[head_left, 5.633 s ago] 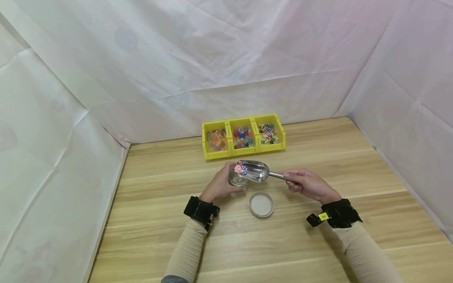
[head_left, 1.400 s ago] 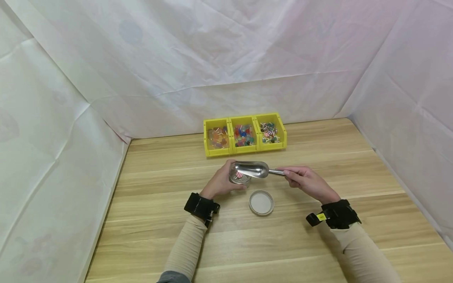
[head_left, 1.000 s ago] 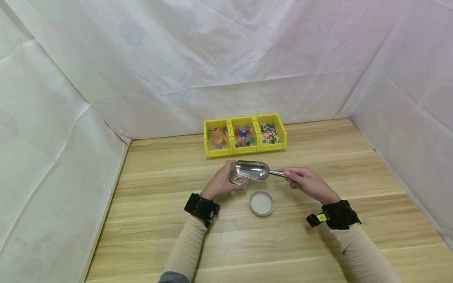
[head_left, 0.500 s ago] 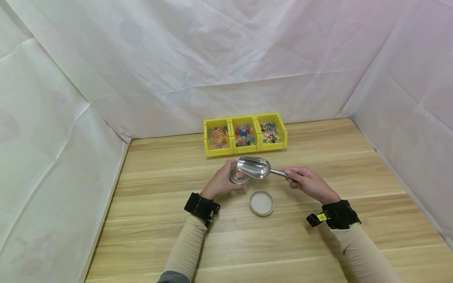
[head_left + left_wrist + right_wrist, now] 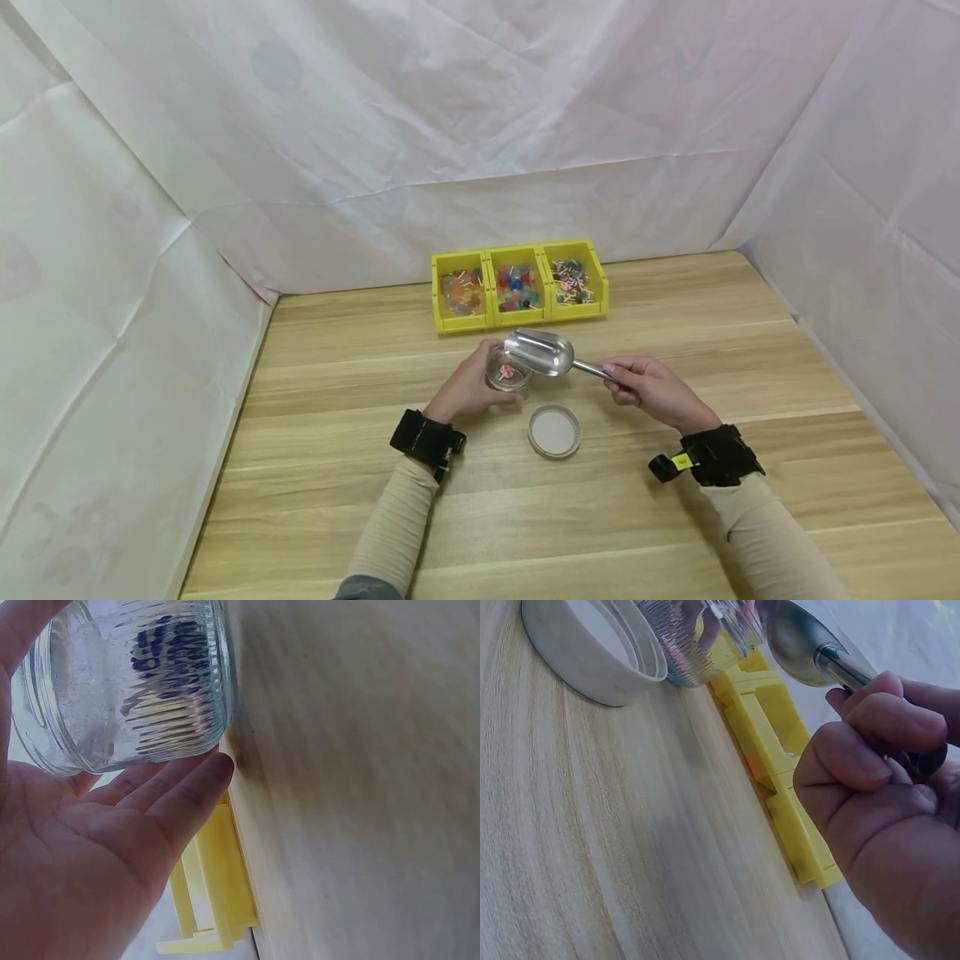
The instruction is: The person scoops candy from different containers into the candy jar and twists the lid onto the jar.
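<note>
My left hand [image 5: 468, 385] holds a ridged clear glass jar [image 5: 519, 383] between thumb and fingers. In the left wrist view the hand [image 5: 82, 855] curves along the side of the jar [image 5: 180, 682], and dark blue shapes show blurred through the glass. A pink swirl lollipop [image 5: 506, 372] is visible inside, from above. My right hand [image 5: 651, 390] grips the handle of a metal scoop [image 5: 542, 353], whose bowl tilts above the jar's right side with nothing in it. In the right wrist view the fingers curl round the scoop [image 5: 802, 645] handle.
A round white-lined lid [image 5: 555, 432] lies on the wooden table [image 5: 600, 533] just in front of the jar. Behind, a row of yellow bins [image 5: 519, 317] holds small coloured pieces, some on white sticks. A white cloth [image 5: 480, 125] surrounds the table.
Earlier the scoop carried pink and blue swirl lollipops; now its bowl is bare and a pink one lies in the jar. The scoop has lately risen slightly and tipped back. The left hand stays put.
</note>
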`<state>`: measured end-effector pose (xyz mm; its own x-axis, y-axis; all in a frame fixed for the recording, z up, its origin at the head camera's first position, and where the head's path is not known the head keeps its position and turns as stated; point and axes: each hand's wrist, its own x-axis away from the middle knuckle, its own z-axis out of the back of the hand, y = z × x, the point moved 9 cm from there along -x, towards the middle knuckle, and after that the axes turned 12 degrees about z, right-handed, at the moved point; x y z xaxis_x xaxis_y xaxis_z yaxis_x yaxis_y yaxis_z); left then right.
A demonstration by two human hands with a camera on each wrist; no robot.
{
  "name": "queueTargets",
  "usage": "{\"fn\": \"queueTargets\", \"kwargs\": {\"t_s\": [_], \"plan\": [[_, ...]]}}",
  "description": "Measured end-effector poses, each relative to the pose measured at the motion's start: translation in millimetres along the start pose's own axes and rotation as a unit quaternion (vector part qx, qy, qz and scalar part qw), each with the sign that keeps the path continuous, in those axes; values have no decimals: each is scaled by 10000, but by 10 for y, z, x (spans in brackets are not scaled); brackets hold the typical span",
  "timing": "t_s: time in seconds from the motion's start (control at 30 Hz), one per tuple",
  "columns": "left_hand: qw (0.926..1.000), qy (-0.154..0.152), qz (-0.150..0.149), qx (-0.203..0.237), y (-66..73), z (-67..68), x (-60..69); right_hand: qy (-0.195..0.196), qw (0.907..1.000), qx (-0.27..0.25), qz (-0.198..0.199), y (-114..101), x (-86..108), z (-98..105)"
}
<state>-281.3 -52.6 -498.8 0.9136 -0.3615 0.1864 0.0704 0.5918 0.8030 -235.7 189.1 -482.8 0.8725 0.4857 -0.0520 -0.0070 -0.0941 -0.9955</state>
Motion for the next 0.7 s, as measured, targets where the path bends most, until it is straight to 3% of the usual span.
{"fn": "queueTargets", "kwargs": {"t_s": [0.27,0.7], "plan": [[10000,3,-12,-69,-6,-7,-4,-38,9991,-422,77,19,5,-27],[9996,-238,171,2,-23,11,45,527,9921,-1122,173,73,-31,114]]}}
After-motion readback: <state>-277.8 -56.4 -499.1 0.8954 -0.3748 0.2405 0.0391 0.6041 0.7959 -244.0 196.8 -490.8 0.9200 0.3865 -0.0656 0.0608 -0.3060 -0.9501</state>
